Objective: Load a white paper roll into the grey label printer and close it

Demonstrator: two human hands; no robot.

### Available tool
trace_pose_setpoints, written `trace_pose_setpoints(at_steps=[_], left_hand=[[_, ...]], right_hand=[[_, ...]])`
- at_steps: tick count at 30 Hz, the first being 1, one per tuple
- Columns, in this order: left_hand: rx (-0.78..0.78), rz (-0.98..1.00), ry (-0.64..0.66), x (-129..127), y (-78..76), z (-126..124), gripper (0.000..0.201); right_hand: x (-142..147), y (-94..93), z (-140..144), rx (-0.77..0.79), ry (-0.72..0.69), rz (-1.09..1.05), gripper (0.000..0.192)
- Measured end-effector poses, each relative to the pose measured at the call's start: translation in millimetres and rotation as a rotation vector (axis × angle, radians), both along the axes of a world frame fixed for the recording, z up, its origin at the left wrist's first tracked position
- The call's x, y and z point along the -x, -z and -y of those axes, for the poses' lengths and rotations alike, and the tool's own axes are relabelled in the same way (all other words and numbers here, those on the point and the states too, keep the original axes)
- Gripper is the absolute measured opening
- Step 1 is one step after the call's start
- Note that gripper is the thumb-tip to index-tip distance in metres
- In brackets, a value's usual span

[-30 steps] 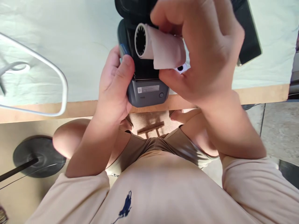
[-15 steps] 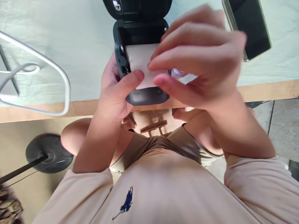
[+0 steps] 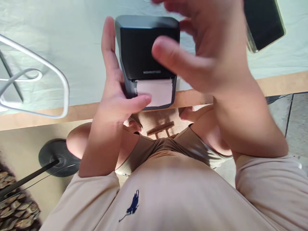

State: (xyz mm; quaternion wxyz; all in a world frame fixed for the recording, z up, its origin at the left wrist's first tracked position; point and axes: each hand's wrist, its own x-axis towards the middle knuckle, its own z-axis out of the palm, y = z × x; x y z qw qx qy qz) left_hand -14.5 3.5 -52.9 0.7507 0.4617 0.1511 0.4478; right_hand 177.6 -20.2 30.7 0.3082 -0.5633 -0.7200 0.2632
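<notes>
— Where's the label printer (image 3: 147,48)?

— At the table edge (image 3: 276,86), lid shut, paper strip (image 3: 155,91) sticking out toward the person; its long axis runs away from them.

— Hands?

— Left hand (image 3: 115,93) cradles its side, thumb on the strip. Right hand (image 3: 204,54) hovers spread, blurred, seemingly holding nothing.

— Risk?

— Thumb pressure could crease the strip, or a nudge could tip the printer off the edge.

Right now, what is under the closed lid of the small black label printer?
A strip of white paper sticks out below the black lid. The left hand rests its thumb on it. The lid hides whatever is inside.
</notes>
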Motion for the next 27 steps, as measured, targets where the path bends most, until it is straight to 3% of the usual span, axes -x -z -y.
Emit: trace_pose_setpoints(at_steps=[1, 3, 9, 11, 13, 17, 21, 24, 27], left_hand=[[0.095, 0.009, -0.045, -1.2, -5.1, 2.9, 0.069], [0.113, 0.048, -0.065, -2.1, -10.7, 5.6, 0.051], [0.066, 0.092, -0.066, -1.6, -12.6, 3.5, 0.024], [0.139, 0.082, -0.06, -3.5, -18.1, 4.0, 0.027], [0.226, 0.071, -0.103, -5.4, -22.7, 3.8, 0.044], [0.215, -0.02, -0.241, -4.8, -17.6, -1.7, 0.051], [0.236, 0.011, -0.357, -3.2, -9.0, -4.9, 0.038], [0.268, -0.03, -0.358, -4.8, -12.2, -3.0, 0.037], [0.235, -0.037, -0.356, -6.6, -18.3, -0.7, 0.041]], right_hand=[[-2.4, 2.5, 2.0, -0.063, -0.116, 0.035, 0.058], [-3.3, 5.9, 4.5, -0.121, -0.221, 0.131, 0.068], [3.1, 2.2, 8.4, -0.085, -0.12, 0.272, 0.069], [0.4, 2.6, 7.2, -0.114, -0.126, 0.289, 0.068], [-3.4, 4.8, 4.7, -0.157, -0.11, 0.343, 0.064], [-9.2, 6.8, 1.2, -0.22, -0.102, 0.461, 0.079], [-10.4, -1.4, 2.6, -0.163, -0.113, 0.457, 0.076], [-5.2, -7.3, 3.0, -0.151, -0.17, 0.437, 0.071], [6.1, -6.6, 5.8, 0.029, 0.013, 0.249, 0.073]])
